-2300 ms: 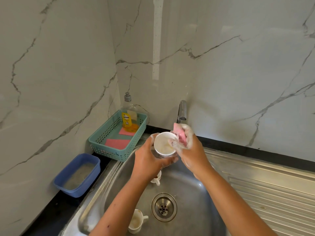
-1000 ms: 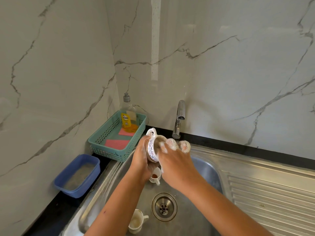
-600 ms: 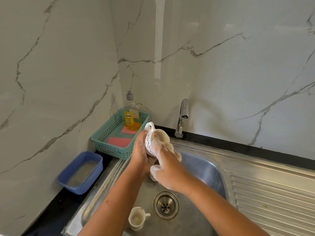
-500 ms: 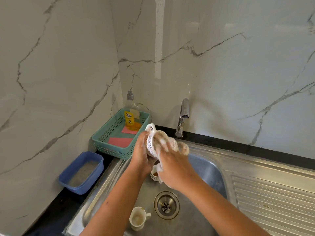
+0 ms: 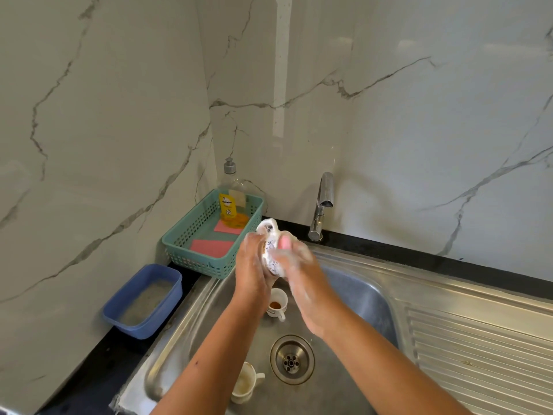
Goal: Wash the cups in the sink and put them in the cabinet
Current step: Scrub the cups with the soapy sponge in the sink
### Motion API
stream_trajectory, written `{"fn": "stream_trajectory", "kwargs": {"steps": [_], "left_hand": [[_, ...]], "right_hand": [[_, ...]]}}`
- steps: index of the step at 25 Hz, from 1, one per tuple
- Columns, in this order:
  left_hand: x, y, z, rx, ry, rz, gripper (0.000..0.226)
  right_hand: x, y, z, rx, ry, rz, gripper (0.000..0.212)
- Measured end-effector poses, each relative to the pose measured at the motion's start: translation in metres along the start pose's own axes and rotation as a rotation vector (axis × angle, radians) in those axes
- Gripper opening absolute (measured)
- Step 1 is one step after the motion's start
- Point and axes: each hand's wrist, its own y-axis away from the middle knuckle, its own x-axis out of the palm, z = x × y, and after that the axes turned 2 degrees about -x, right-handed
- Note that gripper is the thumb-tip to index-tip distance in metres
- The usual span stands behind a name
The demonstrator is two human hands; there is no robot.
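Above the steel sink (image 5: 359, 298), my left hand (image 5: 253, 265) grips a white cup with a blue pattern (image 5: 269, 256), tipped on its side with its handle up. My soapy right hand (image 5: 302, 274) holds a pink sponge (image 5: 284, 242) against the cup's outside. A second white cup (image 5: 277, 302) with brown dregs stands in the basin just below my hands. A third stained cup (image 5: 245, 384) stands near the basin's front, left of the drain (image 5: 291, 359).
The tap (image 5: 323, 205) rises behind the sink, with no water running. A teal basket (image 5: 191, 259) at the back left holds a soap bottle (image 5: 230, 202) and pink cloths. A blue tub (image 5: 143, 301) sits on the dark counter at left. The ribbed drainboard (image 5: 478, 354) lies right.
The cup was turned from mouth-up onto its side. My right hand moved the sponge from the rim to rub over the outer wall. The cups in the basin have not moved.
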Motion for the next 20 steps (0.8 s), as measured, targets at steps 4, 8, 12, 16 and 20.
{"fn": "stream_trajectory", "kwargs": {"steps": [4,8,12,16,20], "left_hand": [[-0.004,0.012,0.012,0.278,-0.172,0.052,0.016],[-0.002,0.004,-0.017,0.002,-0.159,0.095,0.015],[-0.007,-0.002,-0.031,-0.511,-0.200,0.103,0.023],[-0.002,-0.001,-0.020,-0.333,-0.023,0.081,0.028],[0.013,0.018,0.004,-0.228,0.071,0.033,0.041]], "right_hand": [[0.003,-0.006,-0.008,0.010,0.119,-0.253,0.022],[-0.010,-0.010,-0.047,-0.606,0.875,-0.267,0.020],[-0.066,-0.037,-0.064,-1.109,1.604,0.039,0.024],[-0.059,-0.034,-0.060,-0.916,1.358,-0.138,0.016],[0.003,-0.017,-0.032,-0.145,0.374,-0.423,0.026]]}}
